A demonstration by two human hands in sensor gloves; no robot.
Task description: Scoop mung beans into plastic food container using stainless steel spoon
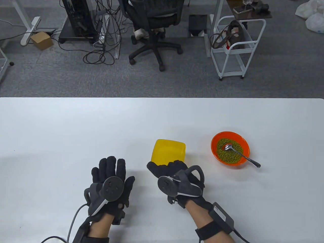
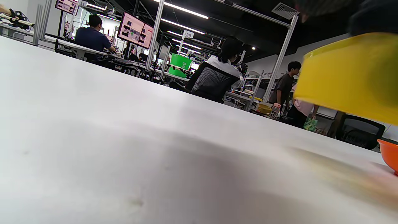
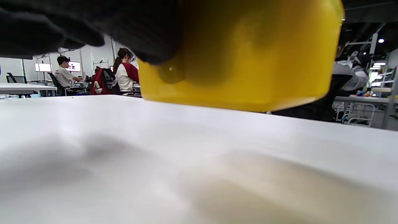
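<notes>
A yellow plastic food container [image 1: 169,150] sits near the table's middle, and my right hand [image 1: 168,169] grips its near edge. In the right wrist view the container [image 3: 248,56] hangs clear of the table with my gloved fingers [image 3: 93,28] on it. It also shows in the left wrist view [image 2: 351,77], raised. An orange bowl [image 1: 230,151] of green mung beans [image 1: 234,154] stands to the right, with a stainless steel spoon [image 1: 240,154] resting in it, handle over the near right rim. My left hand [image 1: 111,174] lies flat and empty on the table, fingers spread.
The white table [image 1: 76,131] stretches wide to the left and back. The orange bowl's rim [image 2: 388,154] shows at the right edge of the left wrist view. Beyond the far edge are an office chair [image 1: 154,22] and a white cart [image 1: 235,48].
</notes>
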